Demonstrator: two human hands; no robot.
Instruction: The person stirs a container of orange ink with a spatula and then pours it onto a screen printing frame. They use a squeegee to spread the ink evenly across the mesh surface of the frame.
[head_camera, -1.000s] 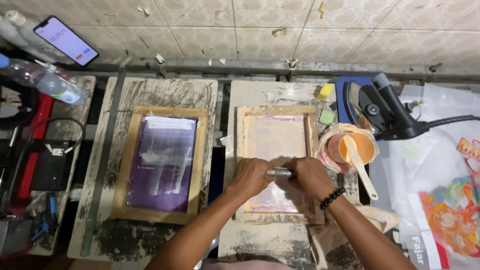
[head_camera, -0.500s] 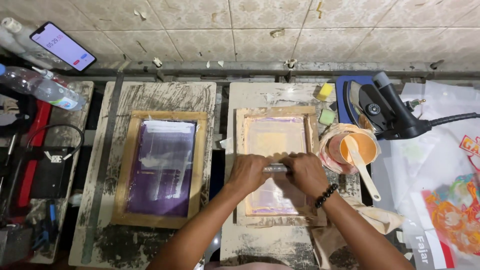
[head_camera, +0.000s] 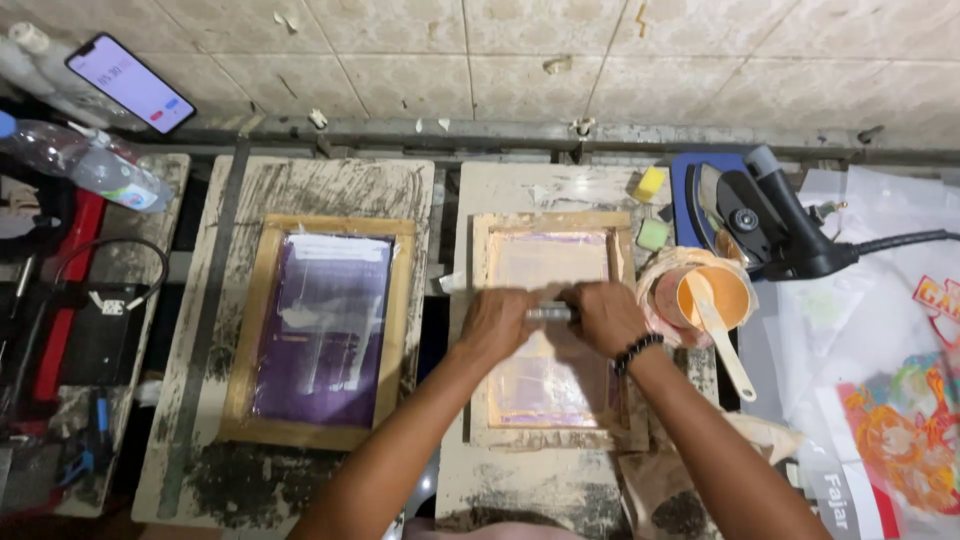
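- Head view: a squeegee (head_camera: 549, 313) with a grey metal grip lies crosswise on the mesh of the right-hand wooden screen frame (head_camera: 552, 330), about midway down it; only the short stretch of grip between the two hands shows.
- Left hand (head_camera: 497, 322) wraps the squeegee's left end, fingers curled shut over it — the bar runs out from under the knuckles toward the right.
- Right hand (head_camera: 607, 316) clasps the other end the same way, fingers closed on the grip; a dark bead bracelet (head_camera: 637, 352) sits at that wrist.
- That frame rests on the right printing board (head_camera: 520, 190), paint-smeared, its far edge near the tiled wall.
- Just beside the frame's right edge stands a tub of orange ink (head_camera: 705, 297) with a pale spatula (head_camera: 722, 335) leaning in it.
- Left printing board (head_camera: 300, 185) carries a second frame with purple mesh (head_camera: 322, 325) — well apart from both hands.
- Beyond the tub, at the far right, sits a dark heat gun (head_camera: 775, 220).
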